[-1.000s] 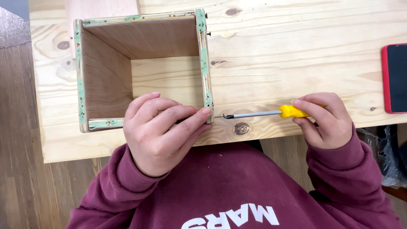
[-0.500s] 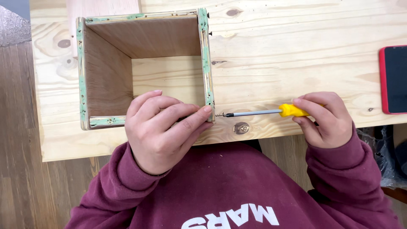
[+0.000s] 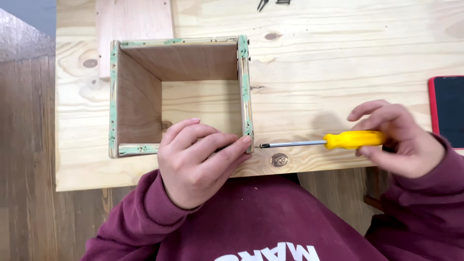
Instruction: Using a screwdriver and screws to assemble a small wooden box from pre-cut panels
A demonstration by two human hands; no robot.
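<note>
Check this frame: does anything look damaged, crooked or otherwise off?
Only wear: the wooden box has green paint flaking off its rim, bare wood showing through. It sits square on the table; the left hand steadies its corner and the right hand holds the yellow screwdriver level.

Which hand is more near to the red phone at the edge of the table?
Right. The right hand holds the yellow screwdriver just beside the red phone. The left hand rests on the wooden box, far across the table.

Counted on the pale pine table [image 3: 338, 43]:
One open plywood box with green-flecked edges [image 3: 179, 96], one yellow-handled screwdriver [image 3: 333, 141], one red-cased phone [image 3: 447, 111], two hands.
</note>
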